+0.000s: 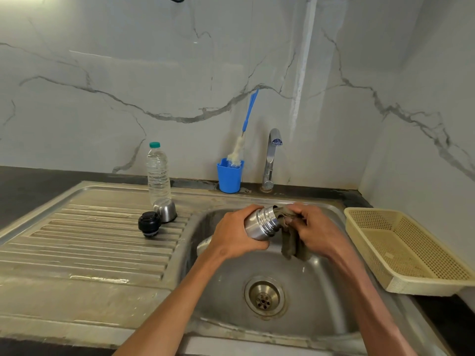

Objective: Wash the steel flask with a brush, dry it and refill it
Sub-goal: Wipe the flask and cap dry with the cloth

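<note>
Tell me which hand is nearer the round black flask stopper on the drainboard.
Left. The left hand grips the steel flask beside the black stopper; the right hand is farther right.

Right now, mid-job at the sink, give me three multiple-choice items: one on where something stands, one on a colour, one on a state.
1. Where is the long blue-handled bottle brush?
A. In the sink basin
B. Standing in the blue plastic cup by the chrome tap
C. In the beige perforated basket

2. What colour is the cap of the clear plastic water bottle?
A. Teal green
B. Red
C. White

3. What state is the steel flask in?
A. Capped and upright on the drainboard
B. Uncapped, gripped in the left hand, with the right hand pushing a dark cloth into its mouth
C. Lying in the basket

Answers: 1 B, the bristles sit in the cup. 2 A, the cap shows teal. 3 B, the black stopper and steel cup lid stand on the drainboard.
</note>
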